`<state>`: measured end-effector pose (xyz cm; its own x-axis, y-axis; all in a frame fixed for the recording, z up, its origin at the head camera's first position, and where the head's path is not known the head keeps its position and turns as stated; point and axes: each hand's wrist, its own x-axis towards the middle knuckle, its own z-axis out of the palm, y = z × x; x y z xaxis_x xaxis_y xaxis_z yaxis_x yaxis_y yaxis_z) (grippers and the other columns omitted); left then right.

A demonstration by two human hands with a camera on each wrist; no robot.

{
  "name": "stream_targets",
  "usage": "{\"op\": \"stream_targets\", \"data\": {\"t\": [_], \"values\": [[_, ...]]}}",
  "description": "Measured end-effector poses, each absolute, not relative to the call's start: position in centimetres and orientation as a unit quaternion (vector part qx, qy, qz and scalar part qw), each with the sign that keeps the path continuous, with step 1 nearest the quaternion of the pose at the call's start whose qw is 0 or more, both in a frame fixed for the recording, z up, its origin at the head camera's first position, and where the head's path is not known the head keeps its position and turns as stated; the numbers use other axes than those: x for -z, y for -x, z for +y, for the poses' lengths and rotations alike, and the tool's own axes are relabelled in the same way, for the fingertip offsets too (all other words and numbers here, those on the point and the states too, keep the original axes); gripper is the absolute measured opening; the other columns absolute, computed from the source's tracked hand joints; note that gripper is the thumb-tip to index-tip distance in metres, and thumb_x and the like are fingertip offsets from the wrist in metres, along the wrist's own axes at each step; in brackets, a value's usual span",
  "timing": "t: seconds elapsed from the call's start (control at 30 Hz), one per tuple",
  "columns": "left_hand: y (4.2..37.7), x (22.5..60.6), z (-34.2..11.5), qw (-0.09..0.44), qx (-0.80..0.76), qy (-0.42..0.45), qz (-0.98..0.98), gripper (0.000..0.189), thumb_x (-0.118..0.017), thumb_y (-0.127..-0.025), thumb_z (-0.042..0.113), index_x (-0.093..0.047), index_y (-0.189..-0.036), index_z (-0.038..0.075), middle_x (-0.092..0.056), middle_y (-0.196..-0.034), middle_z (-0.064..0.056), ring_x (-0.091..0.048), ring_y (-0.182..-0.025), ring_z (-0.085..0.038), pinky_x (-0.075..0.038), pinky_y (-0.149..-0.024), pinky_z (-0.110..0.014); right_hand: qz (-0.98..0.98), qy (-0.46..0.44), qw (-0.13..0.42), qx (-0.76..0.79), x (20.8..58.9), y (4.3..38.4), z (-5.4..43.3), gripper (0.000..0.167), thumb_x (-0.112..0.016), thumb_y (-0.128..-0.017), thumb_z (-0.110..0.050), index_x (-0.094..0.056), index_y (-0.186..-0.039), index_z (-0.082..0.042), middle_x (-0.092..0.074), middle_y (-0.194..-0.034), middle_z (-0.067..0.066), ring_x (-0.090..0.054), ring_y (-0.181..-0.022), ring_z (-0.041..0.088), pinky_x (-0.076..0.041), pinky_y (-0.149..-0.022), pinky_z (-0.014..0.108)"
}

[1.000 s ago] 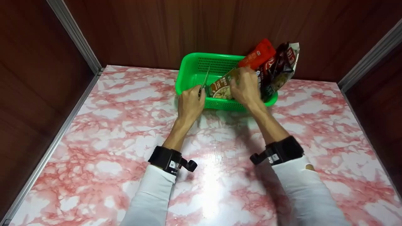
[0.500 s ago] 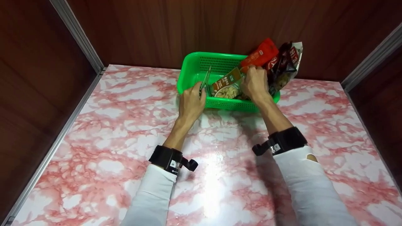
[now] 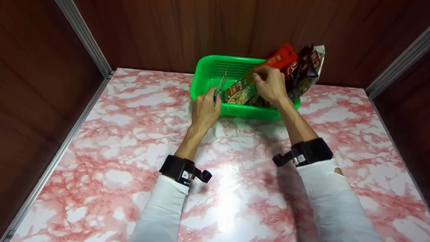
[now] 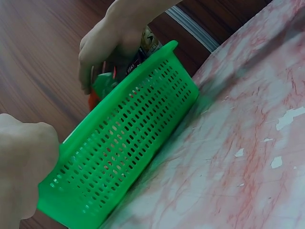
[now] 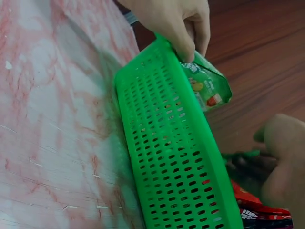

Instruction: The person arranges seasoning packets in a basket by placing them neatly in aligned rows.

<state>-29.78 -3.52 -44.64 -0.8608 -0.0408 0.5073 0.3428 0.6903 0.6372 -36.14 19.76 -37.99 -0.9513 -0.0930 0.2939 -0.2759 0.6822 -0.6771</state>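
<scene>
A green plastic basket (image 3: 203, 75) holds several food packets. My left hand (image 3: 205, 109), at its front left rim, pinches a thin green packet (image 5: 207, 81) that stands nearly edge-on in the head view. A brown and green soup packet (image 3: 238, 92) with a bowl printed on it leans inside the basket. My right hand (image 3: 271, 85) pinches the upper end of this packet, its fingers curled over it. Behind that hand rises a red packet (image 3: 282, 57). In the right wrist view the right hand is blurred and its fingertips are partly hidden.
A dark glossy bag (image 3: 304, 72) sticks up over the basket's right end, next to the red packet. The basket stands on a marbled pink and white table (image 3: 134, 134), close to a brown wooden back wall (image 3: 161, 33). Metal strips (image 3: 84, 40) run along the corners.
My right hand has shifted slightly right, and its fingers have moved up along the soup packet's top end. The soup packet has tilted a little. My left hand stays at the rim with the green packet.
</scene>
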Motion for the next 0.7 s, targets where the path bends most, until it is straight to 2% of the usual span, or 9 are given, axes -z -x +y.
{"op": "stream_targets", "data": {"t": [0.2,0.37,0.47,0.57,0.63,0.7], "values": [[29.9,44.3,-3.4,0.235,0.382,0.095,-0.889,0.035,-0.066,-0.112,0.009,-0.072,-0.143,-0.003,-0.084,-0.104,-0.024,-0.082,-0.085,-0.041,-0.066,-0.072,-0.053,-0.885,-0.168,0.076,-0.428,38.4,36.0,19.0,0.041,-0.061,-0.117,-0.025,-0.072,-0.149,-0.003,-0.077,-0.144,0.020,-0.073,-0.130,0.036,-0.055,-0.114,0.054],[30.1,44.1,-3.2,0.225,0.388,0.123,-0.885,0.042,-0.062,-0.113,0.005,-0.064,-0.154,0.000,-0.082,-0.125,-0.025,-0.079,-0.084,-0.039,-0.063,-0.073,-0.050,-0.872,-0.178,0.051,-0.454,38.7,35.7,18.2,0.047,-0.056,-0.119,-0.032,-0.065,-0.159,-0.008,-0.076,-0.140,0.021,-0.072,-0.120,0.030,-0.056,-0.107,0.040],[30.2,43.9,-2.9,0.219,0.392,0.144,-0.882,0.044,-0.057,-0.113,0.001,-0.064,-0.157,0.002,-0.079,-0.137,-0.025,-0.080,-0.094,-0.040,-0.064,-0.080,-0.050,-0.849,-0.161,0.013,-0.503,39.0,35.4,17.7,0.051,-0.054,-0.120,-0.037,-0.059,-0.164,-0.010,-0.072,-0.143,0.022,-0.072,-0.115,0.028,-0.063,-0.100,0.033],[30.2,43.7,-2.6,0.214,0.394,0.153,-0.881,0.040,-0.055,-0.112,0.000,-0.071,-0.149,0.003,-0.078,-0.139,-0.021,-0.080,-0.115,-0.039,-0.067,-0.094,-0.051,-0.819,-0.145,-0.032,-0.555,39.4,35.1,17.3,0.053,-0.051,-0.121,-0.039,-0.057,-0.164,-0.008,-0.069,-0.145,0.025,-0.074,-0.117,0.032,-0.069,-0.095,0.035],[30.3,43.7,-2.5,0.215,0.398,0.150,-0.879,0.036,-0.056,-0.111,0.001,-0.075,-0.141,0.001,-0.078,-0.140,-0.020,-0.078,-0.126,-0.038,-0.066,-0.101,-0.051,-0.811,-0.145,-0.052,-0.565,39.6,35.0,17.1,0.053,-0.047,-0.122,-0.040,-0.061,-0.160,-0.004,-0.069,-0.146,0.026,-0.074,-0.124,0.035,-0.068,-0.100,0.035],[30.3,43.6,-2.3,0.216,0.404,0.146,-0.877,0.033,-0.058,-0.111,0.006,-0.078,-0.136,-0.001,-0.079,-0.141,-0.019,-0.078,-0.128,-0.037,-0.067,-0.103,-0.050,-0.802,-0.146,-0.073,-0.574,39.7,35.0,16.9,0.055,-0.043,-0.123,-0.041,-0.064,-0.156,-0.003,-0.070,-0.144,0.026,-0.074,-0.126,0.038,-0.067,-0.106,0.041]]}}
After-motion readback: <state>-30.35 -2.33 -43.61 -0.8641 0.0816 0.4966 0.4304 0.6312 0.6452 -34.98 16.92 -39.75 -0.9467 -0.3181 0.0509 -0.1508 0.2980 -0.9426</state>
